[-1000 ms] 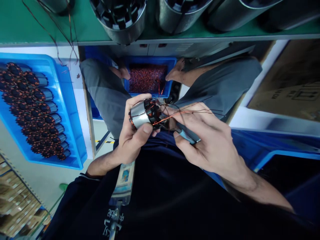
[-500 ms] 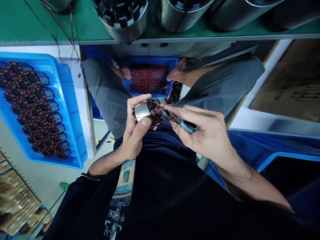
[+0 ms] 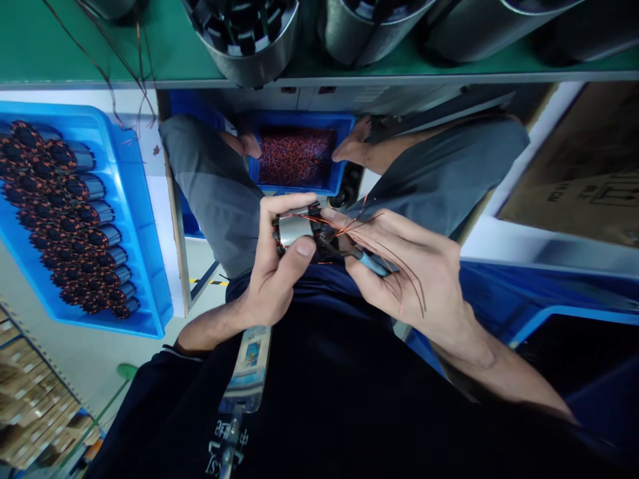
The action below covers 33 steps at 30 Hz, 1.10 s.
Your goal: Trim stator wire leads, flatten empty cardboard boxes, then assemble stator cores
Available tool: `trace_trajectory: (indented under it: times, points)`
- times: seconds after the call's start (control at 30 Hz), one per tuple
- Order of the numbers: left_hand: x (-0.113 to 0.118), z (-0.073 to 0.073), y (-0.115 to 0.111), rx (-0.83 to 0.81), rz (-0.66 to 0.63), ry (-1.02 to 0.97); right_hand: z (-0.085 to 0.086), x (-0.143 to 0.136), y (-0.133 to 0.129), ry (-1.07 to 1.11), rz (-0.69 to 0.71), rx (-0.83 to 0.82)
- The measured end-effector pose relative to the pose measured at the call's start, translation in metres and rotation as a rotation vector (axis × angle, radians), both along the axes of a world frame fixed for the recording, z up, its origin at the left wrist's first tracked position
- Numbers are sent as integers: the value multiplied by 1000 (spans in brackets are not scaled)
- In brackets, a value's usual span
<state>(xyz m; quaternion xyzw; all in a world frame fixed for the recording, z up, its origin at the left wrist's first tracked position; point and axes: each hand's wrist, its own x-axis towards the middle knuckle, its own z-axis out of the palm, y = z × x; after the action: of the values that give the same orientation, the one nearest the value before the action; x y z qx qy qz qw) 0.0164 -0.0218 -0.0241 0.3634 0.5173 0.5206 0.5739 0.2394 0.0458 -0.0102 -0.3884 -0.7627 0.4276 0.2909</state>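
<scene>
My left hand (image 3: 279, 266) is closed round a motor stator (image 3: 295, 230), a short silvery cylinder with copper windings at its ends, held sideways above my lap. In my right hand (image 3: 414, 266) is a pair of blue-handled pliers or cutters (image 3: 372, 262), which I cannot tell apart. The tool's dark jaws are at the stator's right end, partly hidden by the fingers. Several loose copper wires (image 3: 407, 263) stick out from there and trail across the back of my right hand.
A blue tray (image 3: 140, 233) at the left holds rows of wound stators (image 3: 70, 219). Between my feet is a blue bin (image 3: 299, 118) of copper wire scraps (image 3: 294, 156). Large metal cylinders (image 3: 254, 60) stand along the green bench (image 3: 164, 40). A cardboard box (image 3: 574, 166) is at the right.
The stator has moved slightly right in my left hand and its winding end faces more away. Long loose wires now fan out over my right hand. The tool stays in my right hand.
</scene>
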Motion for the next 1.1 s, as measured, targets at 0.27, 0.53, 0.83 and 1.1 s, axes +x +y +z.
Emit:
trace_trajectory:
  times: [0.27,0.53,0.83,1.1]
  points:
    - [14,-67,55,-372,227,-157,-93,-18,38,-119,-41,-190]
    - [15,-162,117,-895,398,-156,-207,-39,90,-293,62,-574]
    - [-9,-144,118,-771,469,-357,-196,-40,88,-280,-24,-617]
    - [-8,-55,61,-282,168,-252,-97,-8,41,-174,-18,-76]
